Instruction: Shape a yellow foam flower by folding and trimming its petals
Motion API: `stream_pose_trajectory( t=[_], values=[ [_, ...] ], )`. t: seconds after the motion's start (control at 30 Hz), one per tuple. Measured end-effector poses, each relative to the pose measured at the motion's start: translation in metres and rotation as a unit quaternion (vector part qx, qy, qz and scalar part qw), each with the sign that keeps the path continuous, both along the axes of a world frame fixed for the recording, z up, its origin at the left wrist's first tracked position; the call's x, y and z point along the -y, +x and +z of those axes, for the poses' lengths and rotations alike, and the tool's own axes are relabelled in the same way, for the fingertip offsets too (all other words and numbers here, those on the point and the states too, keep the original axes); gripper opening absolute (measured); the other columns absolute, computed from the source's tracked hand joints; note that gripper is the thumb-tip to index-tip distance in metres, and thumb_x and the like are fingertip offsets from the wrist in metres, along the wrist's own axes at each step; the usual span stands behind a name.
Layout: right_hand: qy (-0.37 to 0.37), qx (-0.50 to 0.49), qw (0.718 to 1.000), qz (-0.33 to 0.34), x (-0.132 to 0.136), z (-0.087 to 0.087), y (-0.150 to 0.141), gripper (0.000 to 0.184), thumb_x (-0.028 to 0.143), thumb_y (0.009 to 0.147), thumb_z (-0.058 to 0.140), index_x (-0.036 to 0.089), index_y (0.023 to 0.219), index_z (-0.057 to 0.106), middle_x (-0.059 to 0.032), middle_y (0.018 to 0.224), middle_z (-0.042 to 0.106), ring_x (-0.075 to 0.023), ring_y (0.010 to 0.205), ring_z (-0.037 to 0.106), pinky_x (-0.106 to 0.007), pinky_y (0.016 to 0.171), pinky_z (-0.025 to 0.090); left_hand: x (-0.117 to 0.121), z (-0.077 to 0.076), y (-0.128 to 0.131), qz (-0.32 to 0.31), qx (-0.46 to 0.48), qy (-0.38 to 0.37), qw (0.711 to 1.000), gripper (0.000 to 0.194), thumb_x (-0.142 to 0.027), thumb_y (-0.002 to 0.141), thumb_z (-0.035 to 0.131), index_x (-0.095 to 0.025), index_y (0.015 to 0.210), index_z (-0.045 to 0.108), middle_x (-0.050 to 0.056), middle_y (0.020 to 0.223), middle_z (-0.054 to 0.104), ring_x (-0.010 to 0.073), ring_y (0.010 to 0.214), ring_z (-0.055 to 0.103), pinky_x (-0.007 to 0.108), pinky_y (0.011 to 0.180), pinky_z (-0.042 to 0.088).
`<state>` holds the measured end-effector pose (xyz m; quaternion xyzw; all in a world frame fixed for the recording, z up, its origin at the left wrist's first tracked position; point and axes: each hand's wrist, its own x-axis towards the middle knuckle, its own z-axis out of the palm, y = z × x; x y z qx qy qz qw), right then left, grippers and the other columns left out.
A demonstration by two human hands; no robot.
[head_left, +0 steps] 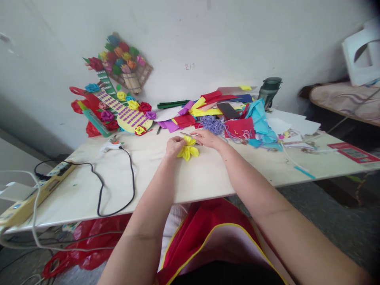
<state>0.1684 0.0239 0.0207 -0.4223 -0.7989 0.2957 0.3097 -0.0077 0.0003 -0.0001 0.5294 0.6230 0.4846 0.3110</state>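
Note:
Just above the table in the middle, my left hand (175,145) pinches a yellow paper flower (188,152) by its left side. Its petals spread out toward me. My right hand (207,138) is closed round a pair of scissors (185,134), whose thin metal blades point left over the flower's upper edge. The fingers hide the handles, and I cannot tell whether the blades touch the paper. Behind my right hand lie a tangle of purple yarn (211,124) and a red paper piece (242,128).
Coloured paper strips (204,103), a phone (228,111) and a dark bottle (269,92) line the back. A flower-decorated guitar shape (124,107) leans left. A glue gun (112,145) with a looping black cord (133,178) and a power strip (53,184) occupy the left side.

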Motion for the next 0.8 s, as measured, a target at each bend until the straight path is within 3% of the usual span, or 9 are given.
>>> stream_pose_trajectory(
  t=[0.27, 0.8],
  values=[
    [-0.054, -0.023, 0.998, 0.019, 0.0039, 0.0022, -0.0016, 0.043, 0.023, 0.086, 0.051, 0.009, 0.125, 0.062, 0.0081, 0.045, 0.045, -0.0088, 0.047, 0.044, -0.022, 0.054, 0.038, -0.0024, -0.0027, -0.0012, -0.011, -0.008, 0.004, 1.000, 0.011, -0.025, 0.057, 0.065, -0.017, 0.064, 0.066, 0.000, 0.058, 0.059, 0.0151, 0.061, 0.055, 0.024, 0.058, 0.042],
    [-0.026, -0.011, 0.999, 0.029, -0.0004, -0.0019, 0.0005, 0.039, 0.023, 0.085, 0.051, 0.012, 0.118, 0.069, 0.0053, 0.047, 0.052, -0.0090, 0.048, 0.045, -0.024, 0.059, 0.041, 0.0032, 0.0003, -0.0002, -0.072, 0.031, 0.005, 0.997, 0.019, -0.027, 0.057, 0.064, -0.017, 0.072, 0.069, 0.000, 0.062, 0.061, 0.0149, 0.062, 0.054, 0.025, 0.059, 0.041]
  ],
)
